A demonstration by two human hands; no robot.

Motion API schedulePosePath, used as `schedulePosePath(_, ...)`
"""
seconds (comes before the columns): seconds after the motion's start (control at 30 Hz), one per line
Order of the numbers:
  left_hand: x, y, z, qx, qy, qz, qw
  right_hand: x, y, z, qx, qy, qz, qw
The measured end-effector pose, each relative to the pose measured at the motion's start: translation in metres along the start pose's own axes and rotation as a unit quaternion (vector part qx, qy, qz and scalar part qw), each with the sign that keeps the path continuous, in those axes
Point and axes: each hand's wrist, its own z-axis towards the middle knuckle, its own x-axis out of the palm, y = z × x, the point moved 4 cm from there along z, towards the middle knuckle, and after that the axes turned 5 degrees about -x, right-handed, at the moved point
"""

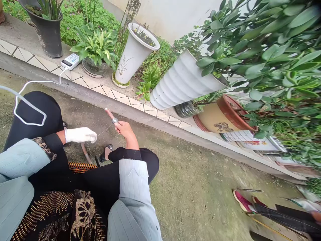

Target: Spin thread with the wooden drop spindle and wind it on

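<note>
1. The fingers point(120, 125) of the right hand point(127, 132) are curled firmly around a slim pinkish rod point(109, 114), just below a metal collar point(115, 120). The rod's upper end sticks out past the grip, and its other end is hidden by the hand.
2. A thin thread point(105, 130) runs from near the collar down to the left hand point(80, 135), which wears a white glove. The fingers look bunched, but the glove hides whether they pinch the thread or not.
3. The rod looks light and stiff, and the collar offers a natural stop for the fingers. Its smooth surface may prove a little slippery, so the narrow part beside the collar seems the surest hold. The thread looks fine and easily snagged, best held lightly near the gloved fingertips.
4. Both hands hover apart above the lap, the right forearm raised from a black cuff point(124, 154) and pale blue sleeve point(132, 177), the left reaching across from the other side.
5. Below them lie a curved pinkish tube point(85, 153) and an orange-and-black striped object point(81, 166). A white cable point(30, 112) crosses the left knee toward a white plug-in meter point(70, 61) on a ledge lined with potted plants.
</note>
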Motion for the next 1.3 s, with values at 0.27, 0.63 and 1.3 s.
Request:
schedulePosePath(0.27,-0.017,0.007,-0.013,-0.012,-0.014,0.019,1.000,0.009,0.011,-0.012,-0.006,0.061,0.152,0.987)
schedulePosePath(0.63,0.004,-0.004,-0.014,0.018,0.055,-0.011,0.998,0.020,0.000,0.002,0.065,0.005,-0.352,0.934)
schedulePosePath(1.3,0.008,0.020,0.009,-0.028,-0.067,-0.024,0.997,0.023,0.023,-0.013,-0.030,0.034,-0.154,0.987)
